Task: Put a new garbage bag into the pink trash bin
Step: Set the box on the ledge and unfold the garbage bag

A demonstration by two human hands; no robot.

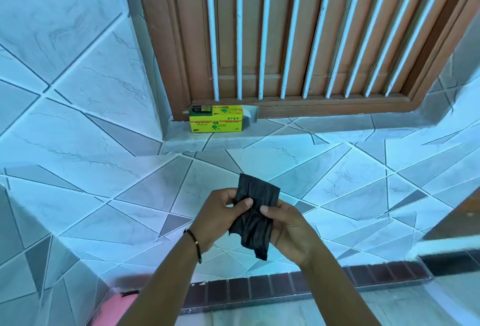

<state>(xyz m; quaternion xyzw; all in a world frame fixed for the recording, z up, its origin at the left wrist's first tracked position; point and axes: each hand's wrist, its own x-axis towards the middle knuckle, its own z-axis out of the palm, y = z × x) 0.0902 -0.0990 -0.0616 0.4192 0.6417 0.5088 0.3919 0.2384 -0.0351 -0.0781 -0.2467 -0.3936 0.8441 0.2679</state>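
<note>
A folded black garbage bag [255, 211] is held up in front of the tiled wall by both hands. My left hand [218, 219] pinches its left edge between thumb and fingers. My right hand [288, 232] grips its right side, thumb on the front. The bag's lower end hangs down between my wrists. A small part of the pink trash bin [114, 310] shows at the bottom left edge, mostly hidden by my left forearm.
A yellow-green garbage bag box [215, 121], its flap open on the right, lies on the tiled window ledge [324, 128] below a brown window with white bars [285, 34]. A dark brick-pattern strip [272, 289] runs along the wall's foot.
</note>
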